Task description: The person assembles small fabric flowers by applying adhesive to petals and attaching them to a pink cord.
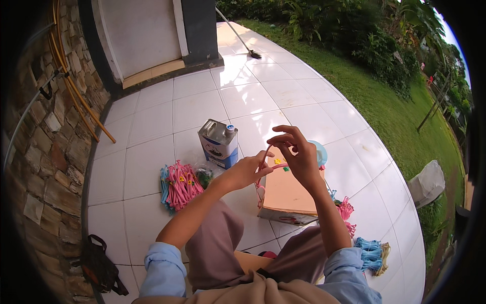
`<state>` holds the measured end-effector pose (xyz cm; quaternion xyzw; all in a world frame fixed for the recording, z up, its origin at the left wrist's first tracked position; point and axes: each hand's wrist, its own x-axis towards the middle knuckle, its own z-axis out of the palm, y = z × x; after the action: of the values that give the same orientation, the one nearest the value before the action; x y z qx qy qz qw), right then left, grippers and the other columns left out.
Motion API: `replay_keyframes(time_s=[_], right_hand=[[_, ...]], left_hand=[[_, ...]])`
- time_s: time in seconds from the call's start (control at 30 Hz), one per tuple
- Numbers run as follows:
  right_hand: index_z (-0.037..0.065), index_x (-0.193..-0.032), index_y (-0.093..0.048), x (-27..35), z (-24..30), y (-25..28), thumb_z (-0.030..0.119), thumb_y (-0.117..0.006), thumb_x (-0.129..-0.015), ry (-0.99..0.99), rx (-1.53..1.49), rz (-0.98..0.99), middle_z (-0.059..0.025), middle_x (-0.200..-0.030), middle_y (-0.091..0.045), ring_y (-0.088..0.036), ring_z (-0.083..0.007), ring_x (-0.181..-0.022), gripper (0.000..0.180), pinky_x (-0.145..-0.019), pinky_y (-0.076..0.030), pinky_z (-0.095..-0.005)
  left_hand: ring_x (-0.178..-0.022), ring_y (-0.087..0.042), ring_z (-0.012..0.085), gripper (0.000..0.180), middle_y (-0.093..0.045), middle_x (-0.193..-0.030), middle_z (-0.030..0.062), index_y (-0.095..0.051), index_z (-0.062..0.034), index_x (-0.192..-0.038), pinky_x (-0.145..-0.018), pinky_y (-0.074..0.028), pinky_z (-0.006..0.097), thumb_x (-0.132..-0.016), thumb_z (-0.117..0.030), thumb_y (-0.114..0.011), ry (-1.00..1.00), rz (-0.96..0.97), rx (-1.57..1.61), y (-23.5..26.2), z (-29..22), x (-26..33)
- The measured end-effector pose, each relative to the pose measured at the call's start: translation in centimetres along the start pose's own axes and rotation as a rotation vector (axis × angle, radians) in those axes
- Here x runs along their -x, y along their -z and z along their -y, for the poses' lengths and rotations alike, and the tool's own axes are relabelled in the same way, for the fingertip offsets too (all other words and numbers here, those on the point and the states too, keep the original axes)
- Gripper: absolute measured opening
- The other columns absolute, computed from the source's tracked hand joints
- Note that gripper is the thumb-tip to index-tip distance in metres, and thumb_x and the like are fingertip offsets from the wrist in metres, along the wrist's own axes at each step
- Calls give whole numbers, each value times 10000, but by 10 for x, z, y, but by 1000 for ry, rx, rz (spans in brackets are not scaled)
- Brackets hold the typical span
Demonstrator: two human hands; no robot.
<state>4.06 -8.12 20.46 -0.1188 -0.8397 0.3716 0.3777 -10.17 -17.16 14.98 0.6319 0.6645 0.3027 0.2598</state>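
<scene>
A thin pink strip (280, 166), bent into a loop, runs between my two hands above a cardboard box. My left hand (243, 173) pinches it on one side. On the other side my right hand (300, 158) closes on it, fingers bent and raised. The box (289, 195) has a flat peach-coloured top, where small yellow pieces (277, 161) and a green piece (286, 169) lie. Partly behind my right hand is a light blue round object (321, 153). Left of my left hand lies a bundle of pink strips (183, 188) with small flowers, beside blue strips (164, 183).
A blue and white metal can (218, 147) with a blue cap stands beyond my left hand, near a clear plastic bag (204, 175). More pink (346, 210) and blue bundles (369, 253) lie at right. A black bag (99, 266) rests by the stone wall (43, 157); a broom (253, 53) stands far back.
</scene>
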Motion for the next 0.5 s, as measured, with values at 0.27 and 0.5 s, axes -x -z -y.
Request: replay_keyframes(time_s=[0.27,0.5], right_hand=[[46,-1035,-560,19,-40,36,-48,-553,-797,131,359,-618,-94,-1051,-573,-491,-249,-1035,256,-829,-428,-338],[26,-1296,-355,30,-80,37,315,-519,-915,-454,-508,-261,-142,-1204,-468,-537,-167,-995,506,-849,-436,-276]], left_hand=[[-554,-308,34,341,-389,-690,-47,-508,-52,-1101,-498,-294,198,-971,-319,-341,25,-18,859,-8,13,-10],[-668,-398,62,293,-487,-810,-17,-570,-16,-1110,-611,-356,197,-928,-203,-437,-96,-342,698,-22,0,-15]])
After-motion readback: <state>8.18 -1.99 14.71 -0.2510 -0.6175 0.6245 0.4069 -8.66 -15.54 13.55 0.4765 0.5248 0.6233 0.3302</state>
